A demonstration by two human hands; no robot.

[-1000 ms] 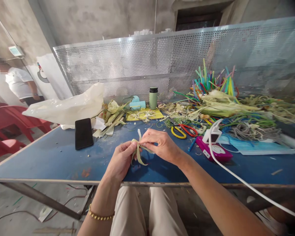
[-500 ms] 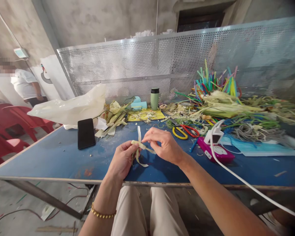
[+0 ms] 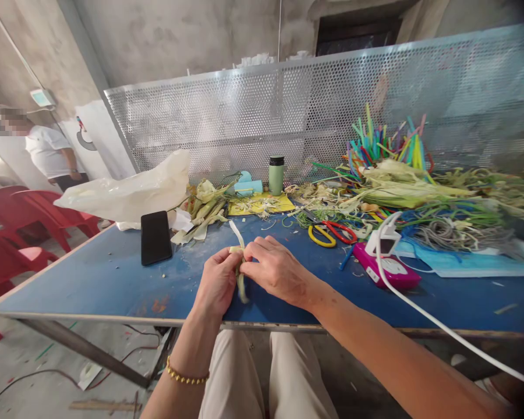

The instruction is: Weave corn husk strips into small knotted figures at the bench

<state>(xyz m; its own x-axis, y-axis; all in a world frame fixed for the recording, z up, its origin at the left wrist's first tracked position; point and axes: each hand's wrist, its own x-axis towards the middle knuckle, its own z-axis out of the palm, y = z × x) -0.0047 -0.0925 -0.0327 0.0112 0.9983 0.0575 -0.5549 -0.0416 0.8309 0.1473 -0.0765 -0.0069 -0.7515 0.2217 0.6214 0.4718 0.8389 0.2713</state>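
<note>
Pale green-white husk strips (image 3: 236, 234) are gathered between my two hands above the front edge of the blue table. My left hand (image 3: 218, 279) pinches them between thumb and fingers, with a gold beaded bracelet on its wrist. From the right, my right hand (image 3: 274, 269) presses its closed fingertips against the same strips, close to my left thumb. One strip end sticks up over the fingers, and another hangs below, slightly blurred. The crossing of the strips is mostly hidden by my fingers.
On the blue table (image 3: 113, 285) lie a black phone (image 3: 156, 238), scissors (image 3: 332, 233), and a magenta power strip (image 3: 386, 267) with a white cable. Behind stand a green bottle (image 3: 276, 176), husk piles (image 3: 410, 189) and a perforated metal screen (image 3: 227, 122). A person (image 3: 50, 151) stands far left.
My right hand has moved left and in against my left fingers. The strip that pointed right is now folded in or hidden, and the upright end leans left.
</note>
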